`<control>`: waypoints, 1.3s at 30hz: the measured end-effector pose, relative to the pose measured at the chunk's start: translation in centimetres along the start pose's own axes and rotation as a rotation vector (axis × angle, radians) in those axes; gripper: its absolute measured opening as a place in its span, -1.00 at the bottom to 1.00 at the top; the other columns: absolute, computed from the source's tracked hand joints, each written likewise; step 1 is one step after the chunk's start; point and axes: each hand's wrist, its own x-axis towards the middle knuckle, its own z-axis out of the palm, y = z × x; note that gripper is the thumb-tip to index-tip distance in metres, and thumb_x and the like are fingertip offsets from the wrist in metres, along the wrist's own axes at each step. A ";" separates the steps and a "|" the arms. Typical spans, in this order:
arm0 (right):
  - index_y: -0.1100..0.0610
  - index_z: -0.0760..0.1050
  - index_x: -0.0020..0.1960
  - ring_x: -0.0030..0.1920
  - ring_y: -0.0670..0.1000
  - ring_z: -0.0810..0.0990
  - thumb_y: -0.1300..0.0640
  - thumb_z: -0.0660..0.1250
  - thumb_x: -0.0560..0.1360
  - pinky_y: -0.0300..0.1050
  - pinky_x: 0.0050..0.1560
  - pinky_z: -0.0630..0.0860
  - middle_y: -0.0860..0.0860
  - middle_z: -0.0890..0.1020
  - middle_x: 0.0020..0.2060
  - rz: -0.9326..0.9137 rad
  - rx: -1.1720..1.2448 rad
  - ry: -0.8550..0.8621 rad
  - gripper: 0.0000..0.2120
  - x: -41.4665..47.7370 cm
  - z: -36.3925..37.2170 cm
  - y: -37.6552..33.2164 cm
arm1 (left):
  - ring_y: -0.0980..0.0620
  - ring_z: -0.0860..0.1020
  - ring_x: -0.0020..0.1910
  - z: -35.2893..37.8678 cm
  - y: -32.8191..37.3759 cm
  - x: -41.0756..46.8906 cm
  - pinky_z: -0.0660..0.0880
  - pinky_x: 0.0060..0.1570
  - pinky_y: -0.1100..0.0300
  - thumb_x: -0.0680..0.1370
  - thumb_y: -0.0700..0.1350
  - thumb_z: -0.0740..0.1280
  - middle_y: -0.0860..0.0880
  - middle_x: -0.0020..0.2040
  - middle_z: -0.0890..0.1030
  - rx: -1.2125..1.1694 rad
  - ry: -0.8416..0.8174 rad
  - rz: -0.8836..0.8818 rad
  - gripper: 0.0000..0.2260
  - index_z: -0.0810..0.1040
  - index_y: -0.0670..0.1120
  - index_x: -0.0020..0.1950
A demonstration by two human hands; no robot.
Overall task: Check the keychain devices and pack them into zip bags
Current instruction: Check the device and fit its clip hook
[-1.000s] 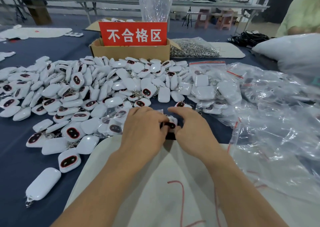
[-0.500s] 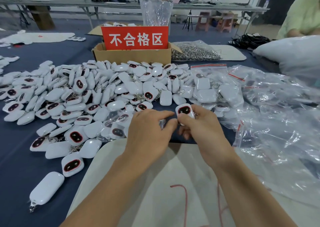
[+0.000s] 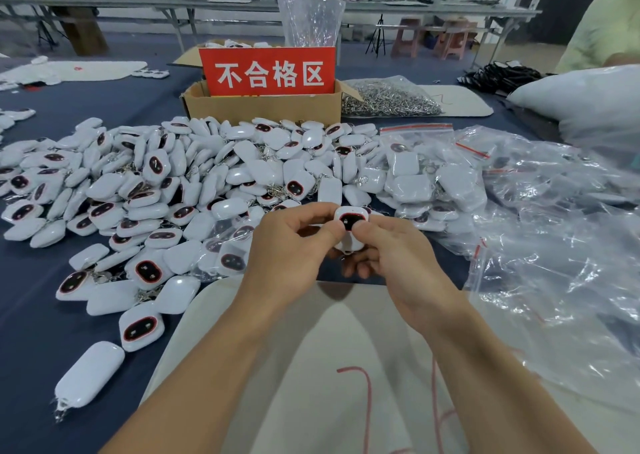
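- Held 1 white keychain device (image 3: 350, 219) raised above the navy worktop (image 3: 31, 343), just in front of the big pile, with its dark, red-rimmed face turned toward the camera.
- Closed the grip of the left hand (image 3: 291, 246) on the device's left side, thumb tip pressed on the lower left of the face, fingers curled behind.
- Closed the grip of the right hand (image 3: 398, 256) on the right side in the same way, thumb on the lower right of the face, fingers curled beneath.
- Kept both forearms over a white mat (image 3: 311, 367) marked with red lines at the near edge.
- Found the pile of loose keychain devices (image 3: 194, 180) spread over the left and middle of the worktop, some face up, some face down.
- Found devices already packed in zip bags (image 3: 415, 183) stacked just right of the pile, touching it.
- Found a heap of clear zip bags (image 3: 561, 263) with red strips filling the right side.
- Found a cardboard box (image 3: 263, 109) behind the pile, carrying a red sign (image 3: 270, 71) with white characters.
- Found a clear bag of metal key rings (image 3: 388, 99) just right of the box.
- Caught a person in a pale green top (image 3: 609, 24) at the far right corner.
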 end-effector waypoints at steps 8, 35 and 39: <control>0.28 0.64 0.04 -0.35 0.05 0.53 0.22 0.20 0.64 -0.10 -0.29 0.39 0.13 0.70 -0.19 -0.008 -0.108 0.034 -0.75 -0.1 0.4 0.1 | -0.12 0.71 -0.17 -0.2 0.1 0.0 0.66 0.00 -0.08 0.44 -0.05 0.43 0.01 -0.22 0.75 -0.013 0.005 -0.032 -0.83 0.77 0.18 -0.08; 0.11 0.56 -0.21 -0.35 -0.07 0.40 0.23 0.32 0.49 -0.03 -0.25 0.37 -0.01 0.50 -0.45 -0.170 -0.506 0.123 -0.87 0.0 0.4 0.4 | 0.31 0.63 -0.02 0.1 0.2 -0.3 0.51 0.08 0.33 0.44 -0.13 0.53 0.42 -0.13 0.66 0.268 0.166 0.124 -0.58 0.63 0.48 -0.17; -0.07 0.69 -0.15 -0.32 -0.10 0.59 0.27 0.37 0.45 -0.21 -0.23 0.51 -0.17 0.67 -0.35 -0.285 -0.454 0.334 -0.75 -0.2 1.0 0.4 | 0.17 0.46 -0.02 -0.2 0.1 -0.6 0.34 -0.09 0.25 0.42 -0.05 0.56 0.35 -0.26 0.60 0.540 0.285 0.211 -0.82 0.65 0.22 -0.12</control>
